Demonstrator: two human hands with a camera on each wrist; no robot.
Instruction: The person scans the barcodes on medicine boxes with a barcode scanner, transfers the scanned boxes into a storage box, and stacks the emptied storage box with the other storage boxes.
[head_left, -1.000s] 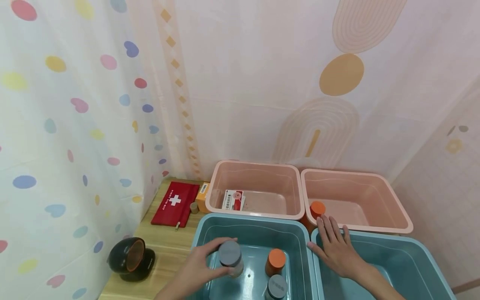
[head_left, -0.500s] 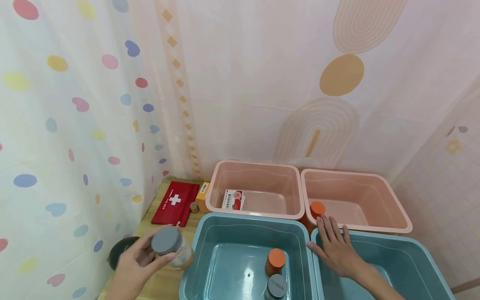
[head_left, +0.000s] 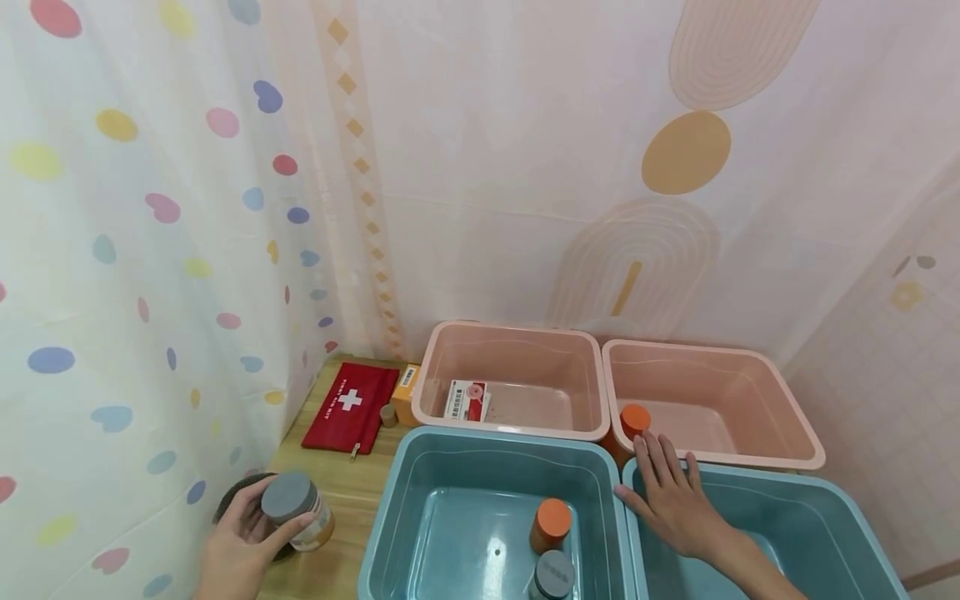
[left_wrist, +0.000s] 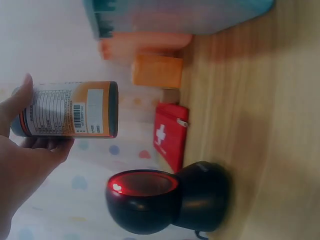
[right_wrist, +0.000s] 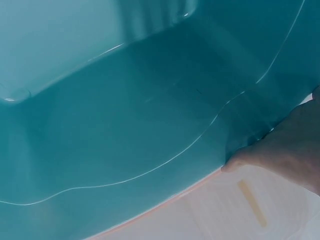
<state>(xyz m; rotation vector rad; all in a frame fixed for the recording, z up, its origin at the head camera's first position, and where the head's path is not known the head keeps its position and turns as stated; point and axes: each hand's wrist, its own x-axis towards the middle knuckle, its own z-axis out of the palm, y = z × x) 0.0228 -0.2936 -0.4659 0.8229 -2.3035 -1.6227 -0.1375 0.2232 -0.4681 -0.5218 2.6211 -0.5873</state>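
My left hand [head_left: 238, 537] grips a pill bottle [head_left: 300, 508] with a grey lid by its upper end, over the wooden table left of the bins. In the left wrist view, the bottle's label with its barcode [left_wrist: 80, 115] shows. Close to the bottle stands a black desktop barcode scanner [left_wrist: 145, 202], its window glowing red; the hand and bottle hide most of it in the head view. My right hand [head_left: 681, 512] rests with straight fingers on the rim of the right blue bin [head_left: 832, 487], its fingertips near an orange-capped bottle [head_left: 635, 418].
The left blue bin [head_left: 420, 442] holds another orange-capped bottle [head_left: 552, 523] and a grey-lidded bottle [head_left: 553, 575]. Behind are two pink bins [head_left: 517, 333], the left one with a small white-and-red box [head_left: 467, 400]. A red first aid pouch [head_left: 348, 408] and orange box [head_left: 405, 393] lie at the back left.
My left hand has lifted the grey-lidded bottle out of the left blue bin and carried it left to the scanner. The right hand has stayed in place.
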